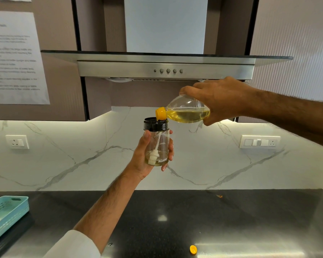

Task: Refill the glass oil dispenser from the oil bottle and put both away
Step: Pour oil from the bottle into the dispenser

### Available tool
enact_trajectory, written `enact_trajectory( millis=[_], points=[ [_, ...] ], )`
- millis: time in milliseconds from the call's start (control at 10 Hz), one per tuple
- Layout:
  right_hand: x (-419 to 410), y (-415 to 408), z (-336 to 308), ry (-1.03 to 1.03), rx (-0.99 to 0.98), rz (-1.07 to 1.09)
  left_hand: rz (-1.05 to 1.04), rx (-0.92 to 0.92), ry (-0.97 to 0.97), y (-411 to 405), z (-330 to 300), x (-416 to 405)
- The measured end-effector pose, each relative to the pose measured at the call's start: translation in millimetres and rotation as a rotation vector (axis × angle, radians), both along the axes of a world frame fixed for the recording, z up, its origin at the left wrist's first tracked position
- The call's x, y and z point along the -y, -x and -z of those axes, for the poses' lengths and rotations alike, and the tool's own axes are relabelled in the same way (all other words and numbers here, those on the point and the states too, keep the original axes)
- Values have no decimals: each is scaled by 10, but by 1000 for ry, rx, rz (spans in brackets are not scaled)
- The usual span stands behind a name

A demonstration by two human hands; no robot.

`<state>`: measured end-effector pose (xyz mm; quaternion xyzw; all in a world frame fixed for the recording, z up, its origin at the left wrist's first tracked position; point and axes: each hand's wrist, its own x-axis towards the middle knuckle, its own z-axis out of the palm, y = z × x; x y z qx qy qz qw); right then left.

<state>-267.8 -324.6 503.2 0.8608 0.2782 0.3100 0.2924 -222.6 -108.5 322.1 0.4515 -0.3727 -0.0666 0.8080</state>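
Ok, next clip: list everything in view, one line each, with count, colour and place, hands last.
oil bottle: 1, clear with yellow oil and yellow spout, tipped over the dispenser's mouth
glass oil dispenser: 1, clear with black collar and white brush inside, held above the counter
yellow cap: 1, lying on the counter, near edge
basket: 1, light blue, left end of counter
counter: 1, dark speckled
range hood: 1, steel, overhead
paper sheet: 1, white, on left cabinet
wall sockets: 2 plates, white, on marble backsplash
left hand: grips the dispenser
right hand: grips the bottle
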Motion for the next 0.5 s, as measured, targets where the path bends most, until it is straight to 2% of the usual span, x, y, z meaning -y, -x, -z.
enact_trajectory(
  millis=[500],
  points=[
    [-12,19,-5,-1,3,-18,4,10,-2,-18,-10,-15]
  ],
)
